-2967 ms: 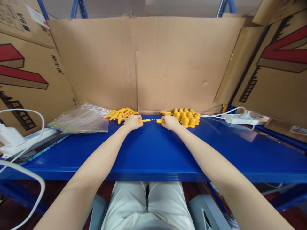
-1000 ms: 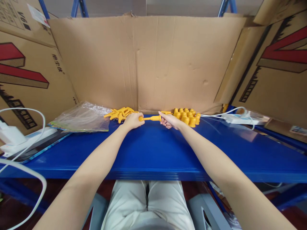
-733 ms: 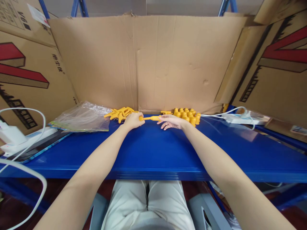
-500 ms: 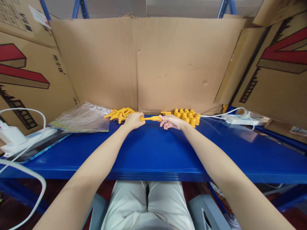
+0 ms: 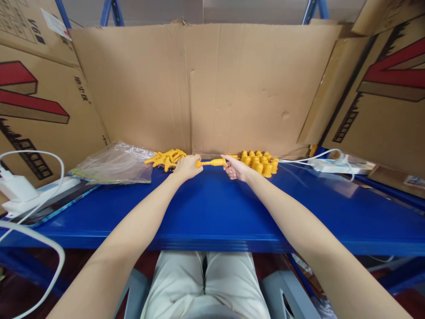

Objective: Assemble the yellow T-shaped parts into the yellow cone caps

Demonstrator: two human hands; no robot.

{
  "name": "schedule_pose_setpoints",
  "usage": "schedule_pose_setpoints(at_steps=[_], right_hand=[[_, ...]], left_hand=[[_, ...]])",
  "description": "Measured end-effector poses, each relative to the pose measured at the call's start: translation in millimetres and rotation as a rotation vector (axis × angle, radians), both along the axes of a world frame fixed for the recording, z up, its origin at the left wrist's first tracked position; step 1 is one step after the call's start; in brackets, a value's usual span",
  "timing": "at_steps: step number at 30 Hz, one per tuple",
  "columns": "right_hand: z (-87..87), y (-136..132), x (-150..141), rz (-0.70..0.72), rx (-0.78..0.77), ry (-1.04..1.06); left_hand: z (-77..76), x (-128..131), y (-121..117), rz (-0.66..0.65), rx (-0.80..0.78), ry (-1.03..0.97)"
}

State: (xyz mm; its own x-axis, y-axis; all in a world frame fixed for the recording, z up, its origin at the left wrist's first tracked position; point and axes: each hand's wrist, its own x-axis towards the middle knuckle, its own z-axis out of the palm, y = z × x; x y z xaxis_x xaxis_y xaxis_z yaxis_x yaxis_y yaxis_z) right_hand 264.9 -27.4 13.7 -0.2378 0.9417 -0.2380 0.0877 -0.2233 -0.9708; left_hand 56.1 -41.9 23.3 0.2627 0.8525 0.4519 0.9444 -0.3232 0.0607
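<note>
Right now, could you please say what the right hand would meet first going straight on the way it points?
The right hand would meet the yellow twisted-shaft piece, right at its fingertips, then probably the left hand; depth is unclear.

Tall cardboard [image 5: 252, 88] stands along the back of a glossy blue tabletop [image 5: 212, 208], with printed boxes on the left [image 5: 36, 106] and right [image 5: 388, 97]. Behind rise blue metal posts [image 5: 112, 12] and a grey wall [image 5: 245, 11]. Light glints off the tabletop; the floor [image 5: 146, 261] is dark red.

Yellow screwdriver-like piece [image 5: 217, 162], solid blue shelf [image 5: 212, 208], red-and-black-printed brown boxes [image 5: 29, 106]
</note>
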Motion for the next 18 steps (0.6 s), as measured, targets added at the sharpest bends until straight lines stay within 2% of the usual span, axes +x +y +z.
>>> schedule_pose_setpoints(at_steps=[9, 18], right_hand=[[-1.7, 2.5, 2.0, -0.004, -0.054, -0.016], [-0.8, 0.5, 3.8, 0.062, -0.072, -0.09]], left_hand=[[-2.4, -2.1, 2.4, -0.035, 0.005, 0.01], [-3.8, -3.5, 4.4, -0.014, -0.011, -0.025]])
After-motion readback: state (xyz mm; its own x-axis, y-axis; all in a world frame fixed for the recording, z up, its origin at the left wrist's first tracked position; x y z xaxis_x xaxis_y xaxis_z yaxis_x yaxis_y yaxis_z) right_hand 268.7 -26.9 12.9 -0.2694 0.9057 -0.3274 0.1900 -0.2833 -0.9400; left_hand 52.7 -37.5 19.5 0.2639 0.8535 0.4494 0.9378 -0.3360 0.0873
